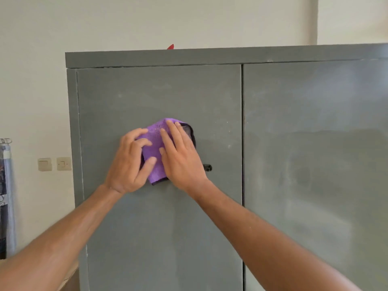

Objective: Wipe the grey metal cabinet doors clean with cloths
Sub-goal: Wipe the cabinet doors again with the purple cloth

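Both hands are up on the left door (pixel 159 227) of the grey cabinet (pixel 210 56), and the purple cloth (pixel 156 141) sits flattened against the metal right between them, roughly at the middle of that door's upper half. The right hand (pixel 181 158) lies flat over the cloth's right side, fingers straight and spread, pressing it to the panel. The left hand (pixel 130 162) comes in from the other side with fingers bent, thumb and fingertips nipping the cloth's left edge as if bunching or refolding it. So the cloth is no reach away at all: it is under both palms, with its longer run going from the top down toward the lower edge near the wrists. Just right of the right wrist a small black handle (pixel 207 167) sticks out, close to the seam where the two doors meet. The right door (pixel 315 164) stands well apart from the hands, streaked and cloudy, and by the look of it still wants wiping. I'd judge the next sweep depends on the flat right hand, which sits nearer that seam and the handle, while plenty of the left door lies bare above and below.
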Demonstrator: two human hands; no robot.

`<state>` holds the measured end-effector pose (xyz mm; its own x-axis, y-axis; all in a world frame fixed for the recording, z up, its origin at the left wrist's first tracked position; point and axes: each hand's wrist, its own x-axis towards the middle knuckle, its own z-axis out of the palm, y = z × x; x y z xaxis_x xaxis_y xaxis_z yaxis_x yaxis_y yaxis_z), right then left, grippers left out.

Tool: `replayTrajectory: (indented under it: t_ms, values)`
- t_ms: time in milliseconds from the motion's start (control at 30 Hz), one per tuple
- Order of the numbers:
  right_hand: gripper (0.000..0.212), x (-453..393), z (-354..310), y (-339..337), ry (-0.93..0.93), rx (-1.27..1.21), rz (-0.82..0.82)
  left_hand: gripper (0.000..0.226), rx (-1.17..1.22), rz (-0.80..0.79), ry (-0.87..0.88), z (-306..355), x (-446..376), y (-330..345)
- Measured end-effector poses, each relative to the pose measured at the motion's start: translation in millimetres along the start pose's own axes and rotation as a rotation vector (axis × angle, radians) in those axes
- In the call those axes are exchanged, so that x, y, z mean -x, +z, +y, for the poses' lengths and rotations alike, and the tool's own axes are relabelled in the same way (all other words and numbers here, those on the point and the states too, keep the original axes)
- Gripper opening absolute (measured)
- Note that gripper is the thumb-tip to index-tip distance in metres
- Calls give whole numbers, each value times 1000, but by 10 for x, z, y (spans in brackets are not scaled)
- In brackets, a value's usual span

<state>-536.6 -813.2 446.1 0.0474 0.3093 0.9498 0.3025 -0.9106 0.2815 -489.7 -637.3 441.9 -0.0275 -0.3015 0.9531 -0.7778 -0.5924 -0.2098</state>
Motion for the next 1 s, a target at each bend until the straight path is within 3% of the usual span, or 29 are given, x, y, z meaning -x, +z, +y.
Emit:
replayTrajectory:
  t_ms: [100,200,333,433,533,600,633,667,733,833,900,1000]
  values:
    - [50,-107,134,86,-90,165,-55,49,-118,118,-111,-172,48,-40]
    - [58,-169,431,-33,-140,236,-15,63,-171,83,-172,-251,63,68]
    - [57,46,1105,-480,239,368,129,78,-308,10,-124,-283,109,129]
    - [68,441,1043,-611,472,394,71,86,-354,-36,-103,-274,103,130]
    - [82,362,760,-471,242,336,-132,90,-371,-55,-110,-269,101,124]
    - [78,-43,859,-472,-9,360,-169,91,-379,-55,-112,-263,96,130]
    - [75,-241,1000,-539,-42,388,-149,90,-382,-57,-106,-264,99,129]
    - [73,-377,1199,-636,9,416,-113,90,-385,-59,-102,-271,101,128]
    - [73,-334,1574,-873,288,446,-24,91,-391,-50,-120,-255,100,112]
    - [74,266,1590,-993,571,396,84,86,-327,-3,-99,16,-24,186]
    - [78,462,1339,-851,465,383,-17,79,-266,4,4,354,-220,349]
    - [75,157,1334,-828,152,385,-125,75,-174,-1,32,823,-508,635]
